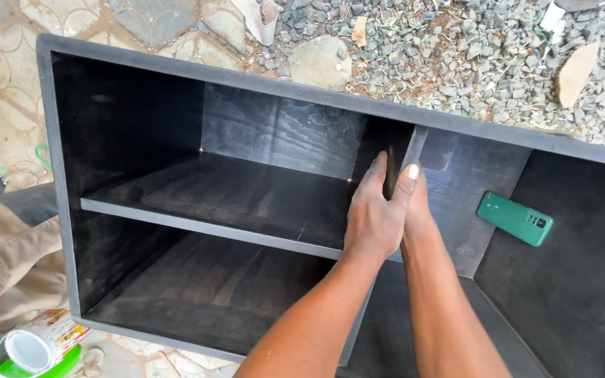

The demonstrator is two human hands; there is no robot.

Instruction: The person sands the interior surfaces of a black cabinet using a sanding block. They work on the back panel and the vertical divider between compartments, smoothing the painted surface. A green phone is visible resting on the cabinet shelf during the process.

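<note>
Black painted wood makes the big open cabinet (176, 63). A green flat phone (515, 218) lies inside its right part. Both hands, left hand (376, 213) and right hand (418, 203), grip the thin black upright divider board (414, 150). The left parts have open room.

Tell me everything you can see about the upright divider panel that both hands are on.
The divider panel is a thin board, black with faint wood grain, standing on edge inside the black cabinet between the shelved compartment and the one beside it. Its lighter front edge faces the camera. The left hand lies against its left face with the thumb over the edge; the right hand is mostly hidden on the far side. Its lower end runs behind the arms.
</note>
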